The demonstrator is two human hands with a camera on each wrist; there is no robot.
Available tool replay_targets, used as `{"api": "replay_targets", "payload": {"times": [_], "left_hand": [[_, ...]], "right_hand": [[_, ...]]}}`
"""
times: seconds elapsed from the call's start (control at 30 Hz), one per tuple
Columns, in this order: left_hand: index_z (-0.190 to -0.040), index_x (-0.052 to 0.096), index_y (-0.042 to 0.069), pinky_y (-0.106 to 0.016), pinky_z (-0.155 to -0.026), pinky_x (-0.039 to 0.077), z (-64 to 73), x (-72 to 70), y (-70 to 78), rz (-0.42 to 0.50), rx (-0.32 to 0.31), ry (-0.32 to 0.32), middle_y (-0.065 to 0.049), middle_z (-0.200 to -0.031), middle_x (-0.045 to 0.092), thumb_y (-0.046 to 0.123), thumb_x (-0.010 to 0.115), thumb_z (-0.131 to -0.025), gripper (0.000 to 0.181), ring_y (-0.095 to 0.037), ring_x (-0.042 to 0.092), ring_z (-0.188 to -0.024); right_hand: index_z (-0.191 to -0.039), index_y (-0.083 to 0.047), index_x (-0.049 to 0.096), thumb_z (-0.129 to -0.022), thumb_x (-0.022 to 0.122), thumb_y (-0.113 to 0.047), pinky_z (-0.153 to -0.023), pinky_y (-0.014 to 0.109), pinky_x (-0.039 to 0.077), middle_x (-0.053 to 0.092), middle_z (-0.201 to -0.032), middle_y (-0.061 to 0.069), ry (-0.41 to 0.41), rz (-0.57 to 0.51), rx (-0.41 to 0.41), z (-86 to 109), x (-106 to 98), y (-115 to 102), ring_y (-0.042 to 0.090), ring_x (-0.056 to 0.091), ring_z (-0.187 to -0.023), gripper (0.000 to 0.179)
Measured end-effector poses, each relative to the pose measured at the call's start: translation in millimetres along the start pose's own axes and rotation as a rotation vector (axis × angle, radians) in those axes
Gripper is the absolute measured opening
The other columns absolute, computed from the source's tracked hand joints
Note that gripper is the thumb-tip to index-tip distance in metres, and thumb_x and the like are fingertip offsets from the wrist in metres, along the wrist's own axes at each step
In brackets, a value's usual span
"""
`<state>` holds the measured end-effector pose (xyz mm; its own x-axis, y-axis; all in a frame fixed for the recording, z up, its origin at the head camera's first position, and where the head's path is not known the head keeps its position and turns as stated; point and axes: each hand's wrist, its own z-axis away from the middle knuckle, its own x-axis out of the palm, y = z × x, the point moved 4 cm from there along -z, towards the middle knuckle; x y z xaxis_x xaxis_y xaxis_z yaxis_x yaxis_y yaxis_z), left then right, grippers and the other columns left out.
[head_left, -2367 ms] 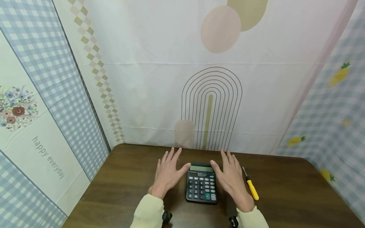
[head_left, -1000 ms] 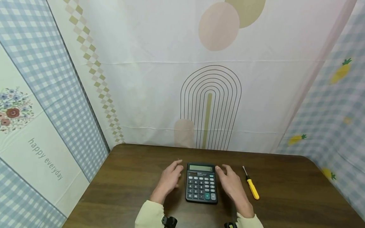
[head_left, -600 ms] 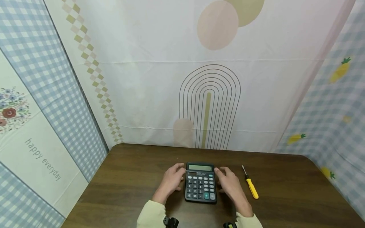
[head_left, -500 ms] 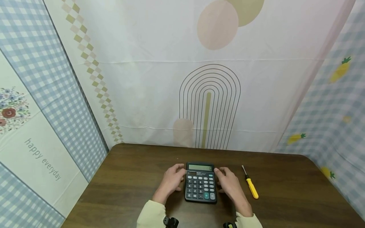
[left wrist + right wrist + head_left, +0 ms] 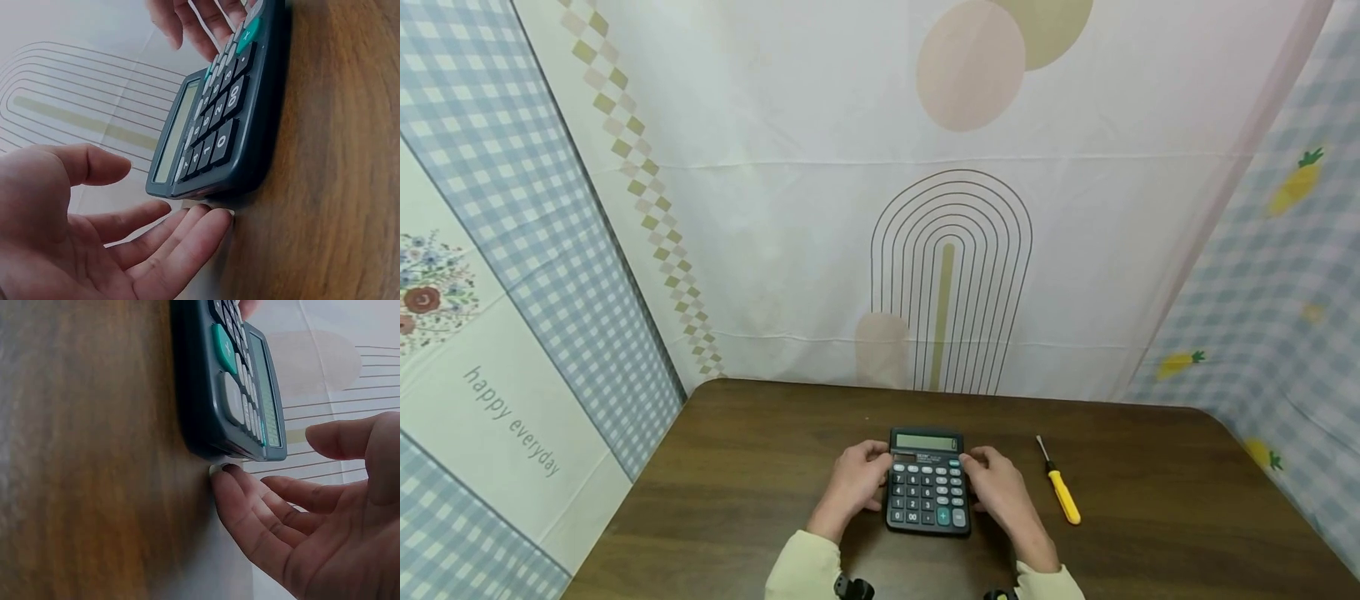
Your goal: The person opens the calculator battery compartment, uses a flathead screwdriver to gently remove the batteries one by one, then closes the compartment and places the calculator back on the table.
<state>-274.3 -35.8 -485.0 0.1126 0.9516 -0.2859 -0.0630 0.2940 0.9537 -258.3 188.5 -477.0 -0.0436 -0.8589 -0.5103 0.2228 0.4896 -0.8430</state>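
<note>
A black desk calculator [image 5: 928, 492] lies flat on the table, its display at the far end. My left hand [image 5: 854, 485] is at its left side, thumb raised near the upper edge and the other fingers loosely bent low beside it. In the left wrist view, a gap shows between the left thumb [image 5: 103, 165] and the calculator [image 5: 209, 122]. At the right side, my right hand [image 5: 997, 490] mirrors this pose. The right wrist view shows its thumb [image 5: 337, 439] apart from the casing and its fingertips [image 5: 228, 487] close to the lower edge; whether they touch is unclear.
A screwdriver [image 5: 1063, 497] with a yellow handle lies right of my right hand, its tip pointing away. The brown wooden table [image 5: 745, 467] has rounded far corners. Behind it hangs a white patterned cloth [image 5: 790, 250], with blue checked cloths at both sides.
Both hands, earlier spread above the calculator's upper part, have lowered to its sides. Over the last half second they drew slightly closer to it and toward me. The calculator stays in place.
</note>
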Motion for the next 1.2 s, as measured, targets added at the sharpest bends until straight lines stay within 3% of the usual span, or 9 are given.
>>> {"api": "replay_targets", "payload": {"times": [0.2, 0.73, 0.97, 1.2], "left_hand": [[-0.136, 0.064, -0.007, -0.037, -0.051, 0.060, -0.9, 1.0, -3.7, 0.023, -0.014, -0.009, -0.009, -0.096, 0.069, 0.014, 0.063, -0.098, 0.044, -0.019, 0.064, -0.078], [-0.134, 0.064, -0.011, -0.039, -0.050, 0.061, -2.9, 4.4, -8.5, 0.063, -0.010, -0.029, -0.013, -0.106, 0.073, 0.005, 0.063, -0.094, 0.043, -0.021, 0.069, -0.081], [-0.130, 0.066, -0.013, -0.036, -0.049, 0.060, -2.7, 3.6, -11.6, 0.058, 0.006, -0.027, -0.010, -0.098, 0.069, -0.002, 0.061, -0.090, 0.042, -0.020, 0.066, -0.079], [-0.127, 0.067, -0.013, -0.035, -0.048, 0.059, -4.1, 3.4, -13.5, 0.051, 0.023, -0.027, -0.008, -0.093, 0.067, -0.003, 0.062, -0.092, 0.036, -0.018, 0.064, -0.077]], "right_hand": [[-0.142, 0.015, 0.053, -0.110, 0.052, -0.018, -0.067, 0.040, 0.061, 0.064, -0.113, 0.023, -0.005, 0.015, -0.008, -1.2, 3.5, 1.7, 0.028, 0.062, -0.090, 0.046], [-0.139, 0.014, 0.057, -0.110, 0.049, -0.009, -0.064, 0.037, 0.059, 0.065, -0.104, 0.018, -0.026, -0.003, -0.028, -2.4, 4.5, 8.2, 0.025, 0.061, -0.082, 0.037], [-0.136, 0.014, 0.059, -0.108, 0.052, -0.003, -0.062, 0.037, 0.059, 0.064, -0.101, 0.017, -0.023, 0.014, -0.048, -3.7, 6.1, 9.1, 0.024, 0.061, -0.081, 0.033], [-0.135, 0.015, 0.060, -0.108, 0.054, -0.001, -0.062, 0.036, 0.059, 0.064, -0.100, 0.017, -0.020, 0.031, -0.062, -4.5, 7.2, 9.3, 0.023, 0.061, -0.080, 0.032]]}}
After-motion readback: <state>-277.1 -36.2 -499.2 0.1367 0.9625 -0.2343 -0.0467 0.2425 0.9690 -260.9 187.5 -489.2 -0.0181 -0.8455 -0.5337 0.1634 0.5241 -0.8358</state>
